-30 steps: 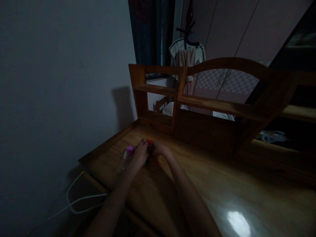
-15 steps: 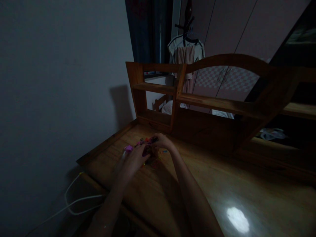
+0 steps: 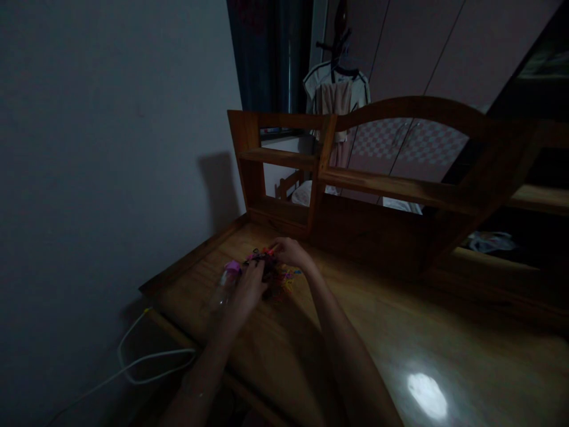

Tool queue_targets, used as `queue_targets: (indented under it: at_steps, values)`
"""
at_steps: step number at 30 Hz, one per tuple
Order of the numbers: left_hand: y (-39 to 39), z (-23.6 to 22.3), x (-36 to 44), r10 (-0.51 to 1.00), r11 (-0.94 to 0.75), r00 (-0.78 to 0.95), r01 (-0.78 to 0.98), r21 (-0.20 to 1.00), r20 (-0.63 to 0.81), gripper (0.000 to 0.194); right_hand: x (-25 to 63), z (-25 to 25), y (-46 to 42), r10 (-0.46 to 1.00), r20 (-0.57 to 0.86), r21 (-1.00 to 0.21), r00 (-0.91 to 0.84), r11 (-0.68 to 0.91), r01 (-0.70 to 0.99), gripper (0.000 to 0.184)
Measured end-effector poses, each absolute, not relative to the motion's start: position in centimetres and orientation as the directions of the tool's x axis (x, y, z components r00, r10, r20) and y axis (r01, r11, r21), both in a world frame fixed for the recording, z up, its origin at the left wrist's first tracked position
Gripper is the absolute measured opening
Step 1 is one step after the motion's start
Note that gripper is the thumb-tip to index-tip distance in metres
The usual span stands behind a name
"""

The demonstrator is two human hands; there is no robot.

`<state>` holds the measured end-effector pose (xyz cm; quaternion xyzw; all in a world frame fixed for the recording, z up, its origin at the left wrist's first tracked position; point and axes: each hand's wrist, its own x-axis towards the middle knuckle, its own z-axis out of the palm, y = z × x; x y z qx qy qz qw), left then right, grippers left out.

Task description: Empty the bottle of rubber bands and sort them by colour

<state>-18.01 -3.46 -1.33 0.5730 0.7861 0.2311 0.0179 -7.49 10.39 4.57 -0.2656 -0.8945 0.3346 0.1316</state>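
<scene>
In dim light both my hands meet at the far left of a wooden desk. My left hand lies with curled fingers over a pile of small coloured pieces, pink, orange and yellow. Beyond it my right hand pinches a small pink-orange piece at the pile's far edge. A clear plastic bottle with a pink cap lies on its side just left of my left hand. What the left fingers hold is too dark to make out.
A wooden shelf unit with an arched top stands along the desk's back. A grey wall rises to the left. A white cable hangs off the desk's left edge. Clothes hang behind the shelf. A bright light spot reflects on the desk.
My left hand drew back a little from the pile and returned onto it. My right hand shifted to the pile's far edge and pinched a small piece. More coloured pieces show.
</scene>
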Motion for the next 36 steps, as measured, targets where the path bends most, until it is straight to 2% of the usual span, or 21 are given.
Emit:
queue_targets:
  at_steps: [7,11,13,15,19,21,25,30,33,36]
  values:
    - [-2.7,-1.1,-18.3,0.907,0.24,-0.354,0.88,0.409,0.229,0.049,-7.3,5.4,10.0,0.549,0.048,-0.65,-0.835,0.652,0.391,0.032]
    - [-2.7,-1.0,-18.8,0.887,0.205,-0.355,0.876,0.437,0.296,0.032,-7.1,5.1,10.1,0.547,0.019,-0.603,-0.837,0.674,0.427,0.032]
    - [-3.3,-0.8,-18.9,0.875,0.165,-0.341,0.878,0.449,0.343,0.029,-7.0,4.8,10.1,0.548,-0.017,-0.568,-0.836,0.683,0.459,0.039]
    - [-4.5,-0.7,-18.7,0.879,0.141,-0.313,0.892,0.43,0.361,0.031,-7.0,4.6,9.8,0.531,-0.068,-0.541,-0.845,0.692,0.478,0.053]
    - [-7.6,-1.1,-18.0,0.868,0.229,-0.336,0.924,0.307,0.365,0.037,-7.5,4.1,8.7,0.538,-0.155,-0.455,-0.828,0.705,0.543,0.082]
    - [-8.9,-1.6,-17.6,0.861,0.265,-0.349,0.929,0.259,0.371,0.042,-7.9,3.6,8.1,0.563,-0.142,-0.415,-0.814,0.713,0.565,0.086]
    - [-9.5,-2.9,-17.4,0.84,0.323,-0.388,0.919,0.226,0.379,0.051,-8.6,2.6,7.6,0.575,-0.083,-0.421,-0.814,0.72,0.552,0.068]
    - [-7.6,-3.8,-17.9,0.831,0.329,-0.406,0.91,0.253,0.381,0.032,-9.0,2.3,8.2,0.579,-0.074,-0.45,-0.812,0.707,0.545,0.03]
    - [-6.7,-3.4,-18.0,0.84,0.281,-0.386,0.91,0.304,0.381,0.021,-8.7,2.8,8.8,0.589,-0.054,-0.461,-0.806,0.702,0.543,0.024]
    - [-6.3,-2.6,-17.9,0.824,0.257,-0.421,0.874,0.412,0.379,0.02,-8.0,3.7,9.5,0.584,-0.012,-0.481,-0.812,0.708,0.517,0.026]
